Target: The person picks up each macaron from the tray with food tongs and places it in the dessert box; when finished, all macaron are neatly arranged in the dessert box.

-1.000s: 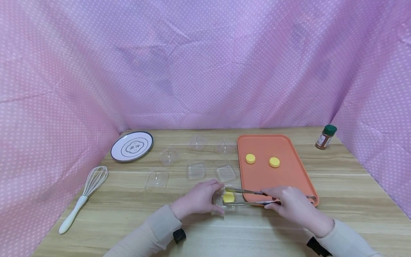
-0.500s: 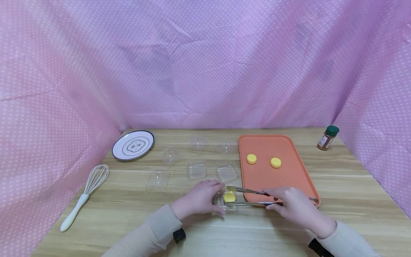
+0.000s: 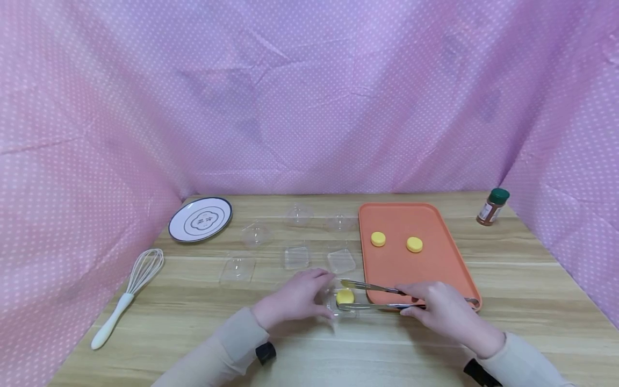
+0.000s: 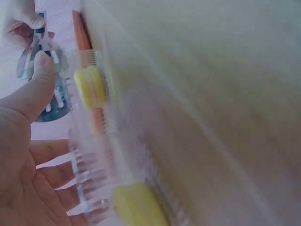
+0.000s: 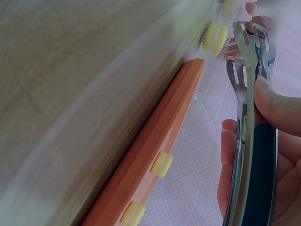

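Note:
A yellow macaron (image 3: pixel 345 296) sits in a clear plastic box (image 3: pixel 344 314) at the tray's near left corner. My left hand (image 3: pixel 296 298) is beside the box's left side, thumb and fingers spread. My right hand (image 3: pixel 437 309) grips metal serving tongs (image 3: pixel 372 287) with dark handles. Their two arms stand apart, reaching over the box on either side of the macaron. The left wrist view shows a second macaron (image 4: pixel 138 205) in clear plastic closer to the left palm; in the head view that hand hides it.
Two macarons lie on the orange tray (image 3: pixel 420 274). Several clear plastic lids and boxes (image 3: pixel 296 258) stand left of it. A plate (image 3: pixel 200 219) and whisk (image 3: pixel 127 298) lie at the left; a green-capped spice jar (image 3: pixel 492 207) is at the back right.
My left hand has shifted slightly left. The tongs' arms have spread a little wider around the macaron; the right hand stays nearly in place.

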Action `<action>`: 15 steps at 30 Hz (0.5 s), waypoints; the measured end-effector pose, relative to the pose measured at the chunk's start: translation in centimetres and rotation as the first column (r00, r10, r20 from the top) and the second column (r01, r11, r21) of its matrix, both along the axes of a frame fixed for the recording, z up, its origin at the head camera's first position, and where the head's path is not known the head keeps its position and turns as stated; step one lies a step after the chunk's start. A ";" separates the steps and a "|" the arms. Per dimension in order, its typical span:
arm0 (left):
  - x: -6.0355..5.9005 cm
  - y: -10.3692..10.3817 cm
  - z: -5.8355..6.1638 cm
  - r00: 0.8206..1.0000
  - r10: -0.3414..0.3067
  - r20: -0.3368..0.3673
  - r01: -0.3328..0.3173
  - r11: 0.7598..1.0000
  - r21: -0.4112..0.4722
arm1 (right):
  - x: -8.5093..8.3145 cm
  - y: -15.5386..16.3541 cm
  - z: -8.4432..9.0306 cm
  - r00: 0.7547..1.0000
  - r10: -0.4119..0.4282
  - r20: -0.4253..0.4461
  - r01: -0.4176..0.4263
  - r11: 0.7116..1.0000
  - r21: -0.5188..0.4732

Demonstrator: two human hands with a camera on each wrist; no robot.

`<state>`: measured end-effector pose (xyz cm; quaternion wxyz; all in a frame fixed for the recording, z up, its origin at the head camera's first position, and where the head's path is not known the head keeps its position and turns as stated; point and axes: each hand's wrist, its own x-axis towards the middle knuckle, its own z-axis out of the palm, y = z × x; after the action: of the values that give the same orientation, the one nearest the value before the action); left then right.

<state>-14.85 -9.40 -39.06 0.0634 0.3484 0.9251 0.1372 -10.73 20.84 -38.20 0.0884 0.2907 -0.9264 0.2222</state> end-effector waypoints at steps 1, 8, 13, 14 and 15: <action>0.0 -0.1 0.1 1.000 0.005 0.002 -0.005 1.000 0.008 | 0.0 0.0 0.0 1.000 0.000 0.000 0.000 1.000 0.001; -0.6 -1.5 1.1 0.999 0.035 -0.032 -0.032 0.997 0.076 | 0.0 0.0 -0.2 1.000 -0.013 0.008 0.013 1.000 0.000; -1.3 -2.7 1.7 0.996 0.066 -0.060 -0.057 0.988 0.147 | 0.1 0.1 -0.3 1.000 -0.020 0.011 0.020 1.000 0.006; -1.5 -2.9 1.8 0.995 0.077 -0.067 -0.065 0.985 0.161 | 0.1 0.1 -0.3 1.000 -0.021 0.010 0.021 1.000 0.006; -1.7 -3.2 1.9 0.993 0.090 -0.071 -0.076 0.982 0.172 | 0.1 0.1 -0.3 1.000 -0.020 0.008 0.020 1.000 0.004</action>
<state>-16.55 -12.59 -37.19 -0.0084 0.3187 0.9256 0.2040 -10.61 20.94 -38.53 0.0863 0.2805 -0.9301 0.2209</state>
